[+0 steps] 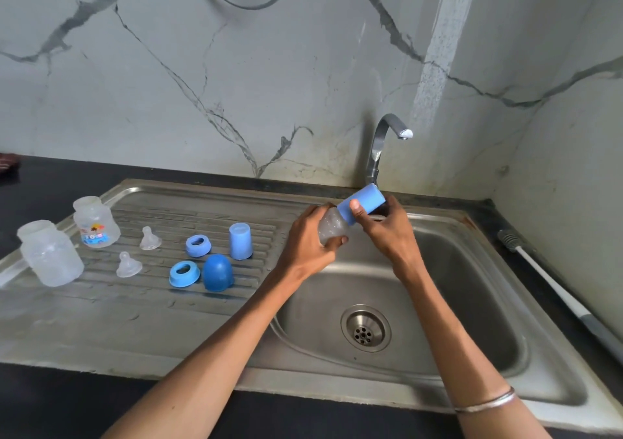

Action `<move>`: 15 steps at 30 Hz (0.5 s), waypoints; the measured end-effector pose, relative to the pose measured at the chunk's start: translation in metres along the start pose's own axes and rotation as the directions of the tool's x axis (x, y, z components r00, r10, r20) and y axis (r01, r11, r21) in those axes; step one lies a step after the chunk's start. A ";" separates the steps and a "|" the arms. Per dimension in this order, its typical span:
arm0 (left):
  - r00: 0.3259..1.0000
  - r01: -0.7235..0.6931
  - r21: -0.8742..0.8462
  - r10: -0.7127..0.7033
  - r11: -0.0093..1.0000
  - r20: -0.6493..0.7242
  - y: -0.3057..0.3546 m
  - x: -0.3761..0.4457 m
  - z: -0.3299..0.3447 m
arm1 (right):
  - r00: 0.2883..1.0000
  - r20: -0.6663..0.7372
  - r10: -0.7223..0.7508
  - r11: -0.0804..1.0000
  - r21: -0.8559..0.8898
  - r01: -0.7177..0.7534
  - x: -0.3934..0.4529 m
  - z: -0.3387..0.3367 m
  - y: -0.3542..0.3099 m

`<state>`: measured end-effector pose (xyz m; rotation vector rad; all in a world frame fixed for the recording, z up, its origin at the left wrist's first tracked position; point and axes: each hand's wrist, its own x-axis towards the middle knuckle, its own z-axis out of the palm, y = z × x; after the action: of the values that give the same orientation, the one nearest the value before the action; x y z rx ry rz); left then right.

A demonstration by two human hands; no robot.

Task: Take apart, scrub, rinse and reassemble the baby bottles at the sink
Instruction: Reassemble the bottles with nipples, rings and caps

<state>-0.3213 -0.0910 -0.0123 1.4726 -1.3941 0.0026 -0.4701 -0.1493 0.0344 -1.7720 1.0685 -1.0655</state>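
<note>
Holding the last bottle [332, 226] over the basin, right of centre frame, the left hand [312, 241] was wrapped round its clear body while the right hand [381, 226] had fingers and thumb curled on the blue cap [362, 202]. Looked like the take-apart step to me: best bet is keeping the body locked still and pulling the cap straight off along the bottle's axis, not bending it sideways, since wet plastic slips. Staying over the sink [472, 303] is smart in case it pops loose. Left of that, on the drainboard, two caps [241, 241], two collar rings [198, 245] and two teats [150, 239] were already laid out, with two bare bottle bodies [96, 223] at far left. Tap [387, 135] above wasn't running, and a bottle brush [553, 283] lay on the table at the right edge.
</note>
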 end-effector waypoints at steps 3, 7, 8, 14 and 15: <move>0.999 0.040 -0.062 -0.040 0.997 -0.001 0.002 0.000 -0.002 | 0.982 0.184 -0.047 0.982 0.186 0.012 0.000 -0.005 0.006; 0.998 0.067 -0.053 -0.066 0.996 0.021 -0.001 -0.006 0.001 | 0.986 0.140 -0.094 0.977 0.203 0.064 -0.004 0.000 0.007; 0.998 0.065 -0.038 -0.064 0.997 0.011 -0.001 -0.008 0.002 | 0.991 0.093 -0.092 0.983 0.170 0.075 -0.006 0.003 0.005; 0.999 0.022 0.040 -0.020 0.999 -0.049 0.002 -0.004 0.001 | 0.975 -0.217 -0.057 0.997 0.029 0.065 -0.014 0.024 -0.004; 0.998 0.037 0.041 -0.035 0.998 -0.046 0.002 -0.001 0.000 | 0.978 -0.198 -0.060 0.996 0.047 0.070 -0.013 0.023 -0.005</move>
<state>-0.3236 -0.0895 -0.0115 1.5234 -1.3384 0.0421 -0.4514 -0.1311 0.0277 -1.6957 1.0948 -1.3192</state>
